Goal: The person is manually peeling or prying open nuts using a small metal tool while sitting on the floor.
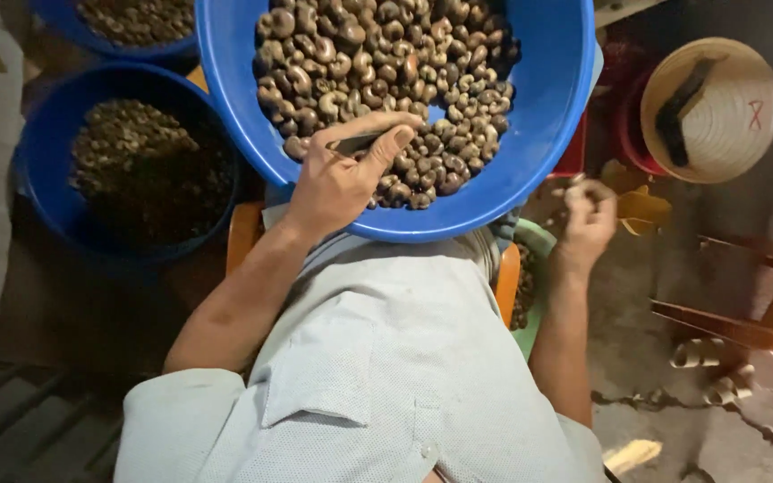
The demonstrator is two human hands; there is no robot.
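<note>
I see the big blue basin (547, 116) first; it sits on the lap, just ahead of both hands, and it is heaped with brown, kidney-shaped cashew nuts (378, 72) in their shells, dull and mottled from tan to dark brown. A patch of bare blue shows through the pile just beyond the left thumb. Out past the left hand, well apart from it, stands a second blue tub (42, 179) with a darker, finer heap inside.

My left hand (337, 179) lies over the basin's near rim, fingers pressed together and thumb laid along them, clamping a thin dark blade-like tool (355, 143) that points into the nuts; its fingertips touch the pile. My right hand (588, 215) hangs outside the basin, below its right edge, fingers curled in a pinch on a small pale thing that is too blurred to name. Beyond the right hand, a woven conical hat (717, 107) rests upside down. Under the right wrist a green bowl (530, 241) edge peeks out.
</note>
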